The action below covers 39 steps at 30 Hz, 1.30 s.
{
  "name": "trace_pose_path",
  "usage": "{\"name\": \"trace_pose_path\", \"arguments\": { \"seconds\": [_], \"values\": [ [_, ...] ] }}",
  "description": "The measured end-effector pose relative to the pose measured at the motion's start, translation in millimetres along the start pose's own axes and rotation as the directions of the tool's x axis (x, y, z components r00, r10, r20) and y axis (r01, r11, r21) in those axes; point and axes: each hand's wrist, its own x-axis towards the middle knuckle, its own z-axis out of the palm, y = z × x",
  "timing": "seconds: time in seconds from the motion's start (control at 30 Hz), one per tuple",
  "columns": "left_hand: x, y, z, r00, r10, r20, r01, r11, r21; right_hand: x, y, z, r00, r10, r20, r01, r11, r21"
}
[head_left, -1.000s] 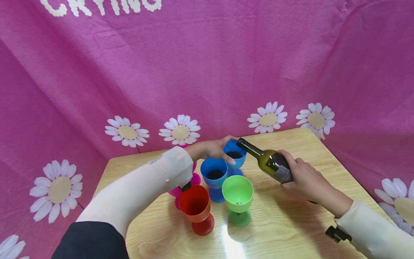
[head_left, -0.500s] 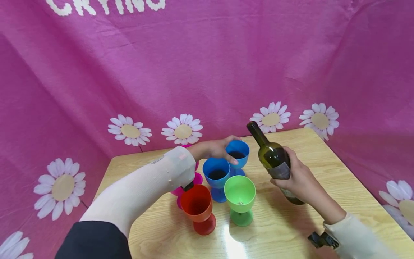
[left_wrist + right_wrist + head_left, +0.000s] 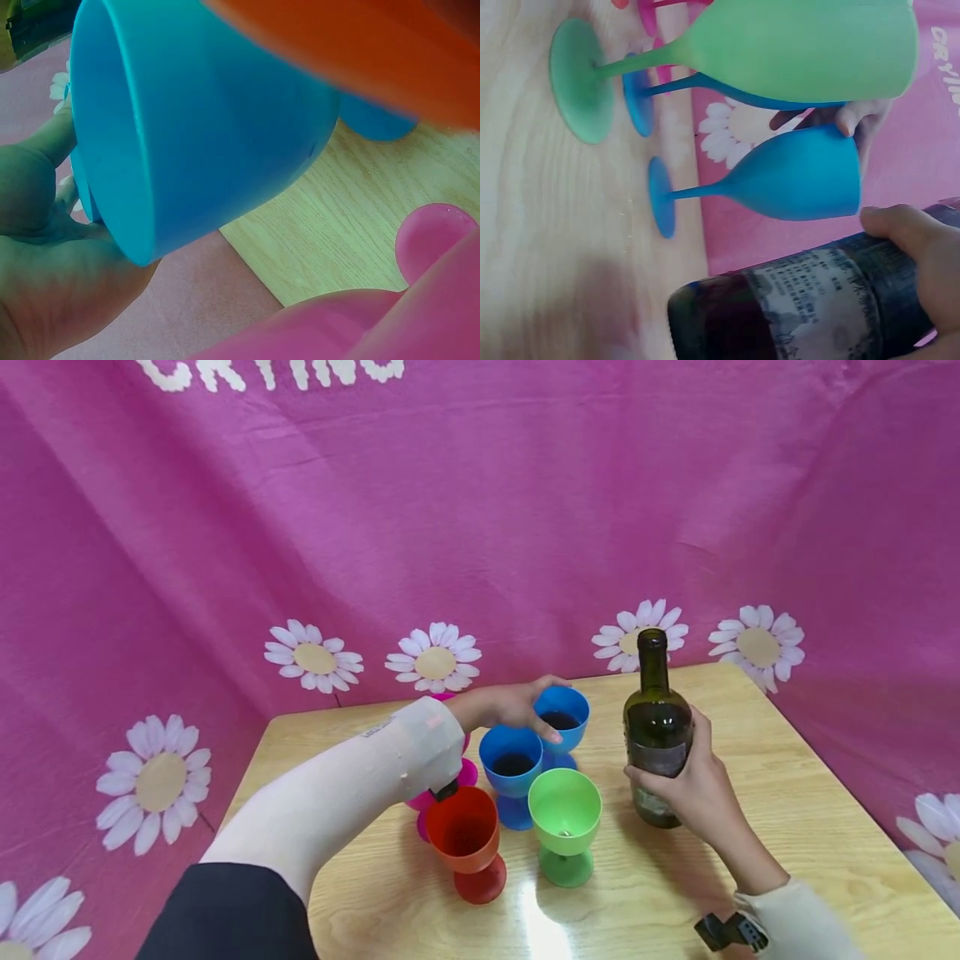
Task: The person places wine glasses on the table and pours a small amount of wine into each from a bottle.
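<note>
My left hand (image 3: 513, 706) grips the far blue goblet (image 3: 567, 742) by its bowl, thumb on the near side. Dark liquid shows inside that goblet. My right hand (image 3: 708, 797) is wrapped around a dark green wine bottle (image 3: 658, 727), which stands nearly upright to the right of the goblets. From the right wrist, the base of the labelled bottle (image 3: 817, 307) looks a little off the table. A second blue goblet (image 3: 512, 787), also with dark liquid, stands just in front of the left hand.
A green goblet (image 3: 564, 837) and a red goblet (image 3: 465, 852) stand nearer on the wooden table (image 3: 622, 902). Pink goblets (image 3: 468, 772) are partly hidden behind the left sleeve. A pink cloth (image 3: 525, 527) with daisies hangs behind the table.
The bottle has swung from tilted, its mouth at the far blue goblet's rim, to nearly upright and farther right. My left hand has kept its hold on that goblet.
</note>
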Motion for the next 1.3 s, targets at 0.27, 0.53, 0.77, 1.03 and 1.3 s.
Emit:
{"name": "trace_pose_path", "arguments": {
  "seconds": [0.27,0.53,0.77,1.03,1.3],
  "values": [
    [1.7,-0.3,0.2,1.000,-0.009,0.001,0.009,1.000,0.001,-1.2,17,14,0.997,0.039,-0.066,-0.035,0.998,0.061],
    [3.2,-1.5,0.4,1.000,-0.004,-0.013,0.004,1.000,0.011,-1.6,27,20,0.996,0.036,-0.081,-0.028,0.994,0.109],
    [4.1,-2.1,0.5,0.999,0.011,-0.031,-0.010,0.999,0.032,-4.0,33,22,0.996,0.062,-0.071,-0.053,0.991,0.125],
    [3.1,-0.8,0.0,0.999,0.029,-0.041,-0.026,0.997,0.070,-5.9,40,21,0.995,0.073,-0.068,-0.062,0.986,0.152],
    [-9.6,2.0,-7.3,0.995,0.078,-0.056,-0.071,0.990,0.119,-8.6,45,21,0.995,0.054,-0.084,-0.039,0.985,0.165]
  ]
}}
